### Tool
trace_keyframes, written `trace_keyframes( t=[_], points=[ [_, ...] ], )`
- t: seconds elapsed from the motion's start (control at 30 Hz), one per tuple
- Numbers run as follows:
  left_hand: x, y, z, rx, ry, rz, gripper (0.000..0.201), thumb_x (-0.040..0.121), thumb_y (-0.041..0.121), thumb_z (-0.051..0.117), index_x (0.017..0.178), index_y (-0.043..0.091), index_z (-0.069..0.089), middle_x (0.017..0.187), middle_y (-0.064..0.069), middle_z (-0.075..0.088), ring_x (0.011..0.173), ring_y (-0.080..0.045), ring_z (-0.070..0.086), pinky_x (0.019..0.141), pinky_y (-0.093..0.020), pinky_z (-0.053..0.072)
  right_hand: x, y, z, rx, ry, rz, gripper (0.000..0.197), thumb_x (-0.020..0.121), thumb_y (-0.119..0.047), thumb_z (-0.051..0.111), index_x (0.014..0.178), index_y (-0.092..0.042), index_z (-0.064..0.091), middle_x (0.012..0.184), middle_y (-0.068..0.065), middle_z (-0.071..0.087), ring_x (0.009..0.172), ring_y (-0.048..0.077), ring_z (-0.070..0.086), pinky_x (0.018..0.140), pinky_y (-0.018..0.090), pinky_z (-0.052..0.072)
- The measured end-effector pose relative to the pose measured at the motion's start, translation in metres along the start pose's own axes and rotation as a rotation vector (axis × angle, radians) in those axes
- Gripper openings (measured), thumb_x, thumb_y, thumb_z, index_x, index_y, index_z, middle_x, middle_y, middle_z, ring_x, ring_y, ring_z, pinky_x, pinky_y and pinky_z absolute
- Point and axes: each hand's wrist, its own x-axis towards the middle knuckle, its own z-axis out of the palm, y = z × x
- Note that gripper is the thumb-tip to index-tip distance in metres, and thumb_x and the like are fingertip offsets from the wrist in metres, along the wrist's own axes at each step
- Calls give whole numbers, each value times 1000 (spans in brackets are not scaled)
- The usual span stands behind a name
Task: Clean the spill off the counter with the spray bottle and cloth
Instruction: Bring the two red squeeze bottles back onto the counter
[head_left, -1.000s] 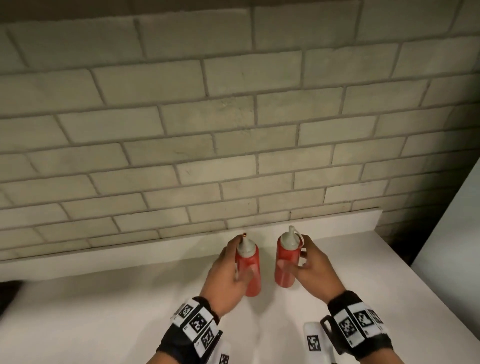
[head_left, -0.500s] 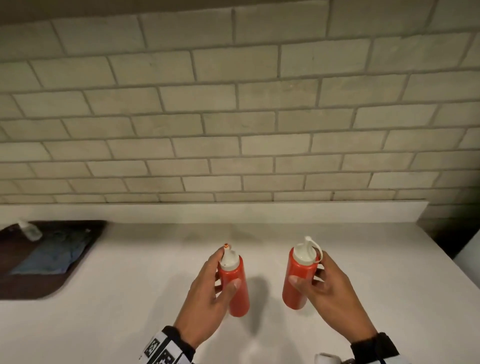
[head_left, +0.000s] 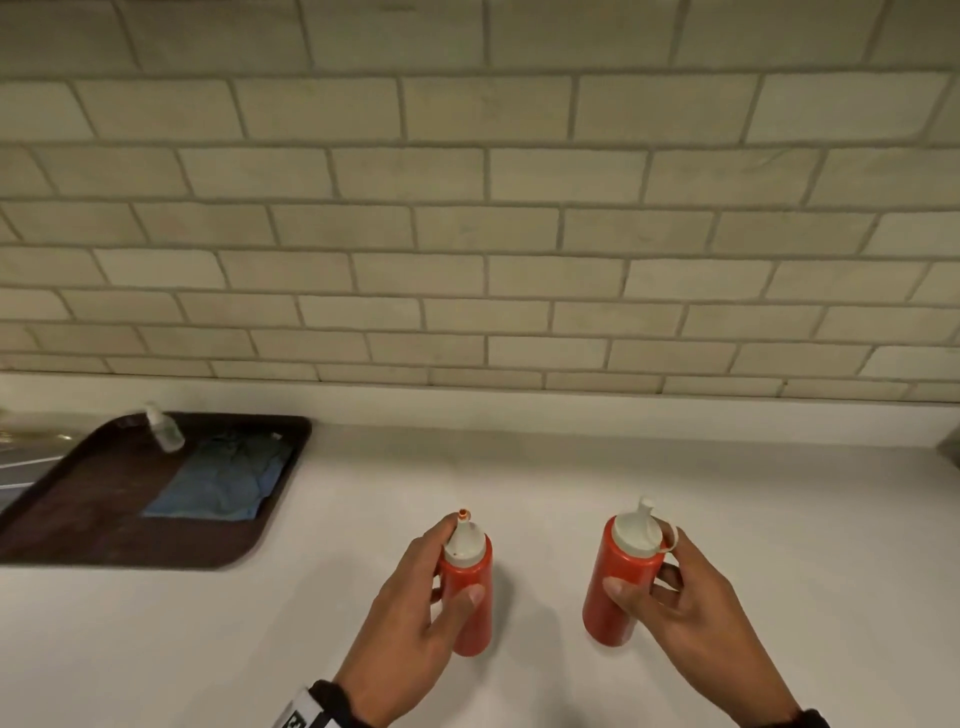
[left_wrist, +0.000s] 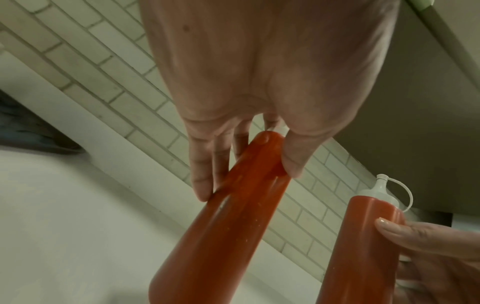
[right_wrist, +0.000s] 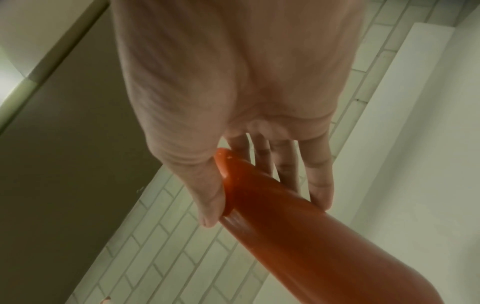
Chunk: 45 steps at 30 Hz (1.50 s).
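Observation:
My left hand (head_left: 415, 613) grips a red squeeze bottle (head_left: 470, 618) whose white nozzle is uncapped, above the white counter (head_left: 260, 649). My right hand (head_left: 680, 603) holds a second red squeeze bottle (head_left: 613, 597) with a capped white top. In the left wrist view thumb and fingers pinch the left bottle (left_wrist: 221, 226), and the capped bottle (left_wrist: 361, 246) shows at the right. The right wrist view shows the right bottle (right_wrist: 298, 236) between thumb and fingers. A small clear spray bottle (head_left: 163, 428) and a folded blue cloth (head_left: 223, 475) lie on a dark tray (head_left: 104, 519) at the far left.
A pale brick-tile wall (head_left: 467, 234) rises behind the counter, above a low white backsplash ledge (head_left: 519, 405). A metal edge (head_left: 21, 452) shows left of the tray.
The view has tilted down and swung left, bringing the tray, cloth and spray bottle into sight. Both hands have drawn the red bottles toward me and further apart.

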Motion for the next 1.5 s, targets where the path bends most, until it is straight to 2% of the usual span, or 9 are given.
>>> trace_keyframes(
  t=[0.2,0.4,0.73,0.87,1.0,1.13,1.27,1.4,1.5],
  points=[
    [1,-37,-59,20,-27,16,58,94,35,61,142,51,33,141,29,44,126,2,50,100,-25,49,8,-22,65,-10,19,20,58,78,-13,79,121,-41,51,115,-17,64,100,-5,62,77,9,49],
    [18,-65,-87,32,-23,6,59,93,35,62,140,54,31,139,30,44,124,6,49,102,-28,49,31,-34,102,-26,33,12,59,77,-17,81,122,-44,52,113,-14,66,104,4,63,87,29,54],
    [87,-77,-83,106,-2,22,63,93,36,61,134,66,24,142,23,42,130,0,43,105,-36,47,100,-40,125,-90,-32,-29,65,78,-20,79,117,-58,45,109,-19,64,103,-1,59,84,24,53],
    [127,-70,-79,176,43,10,65,91,25,63,143,47,30,135,20,43,125,-2,39,106,-38,44,141,-36,131,-138,-57,-8,53,77,-23,79,117,-43,53,107,-16,65,101,3,59,87,27,51],
    [177,-71,-75,235,85,0,65,85,31,61,143,41,33,134,9,54,120,-19,50,102,-43,46,187,-34,137,-194,-46,-4,47,76,-24,79,117,-26,55,103,-14,64,94,2,58,75,16,43],
    [228,-69,-71,238,97,-79,64,84,32,59,141,42,30,133,2,56,120,-24,53,102,-47,45,230,-29,141,-211,-46,53,48,76,-22,79,117,-23,55,100,-14,61,91,7,60,70,18,43],
    [265,-77,-66,246,100,-113,68,87,19,64,144,36,33,139,-1,53,128,-24,49,107,-44,41,267,-19,147,-258,-51,75,48,77,-22,78,118,-22,55,104,-7,63,98,16,61,77,25,44],
    [288,-89,-57,296,82,-106,64,86,18,63,142,34,35,135,-3,56,124,-28,52,102,-46,44,297,-8,154,-349,-60,89,48,76,-27,76,119,-20,55,106,-3,64,100,20,61,86,34,49],
    [299,-95,-52,303,81,-110,61,87,19,61,141,32,37,131,-5,58,121,-30,55,99,-46,46,315,-2,158,-374,-67,107,51,76,-28,75,122,-20,54,110,-1,65,103,20,60,86,32,46]
  ],
)
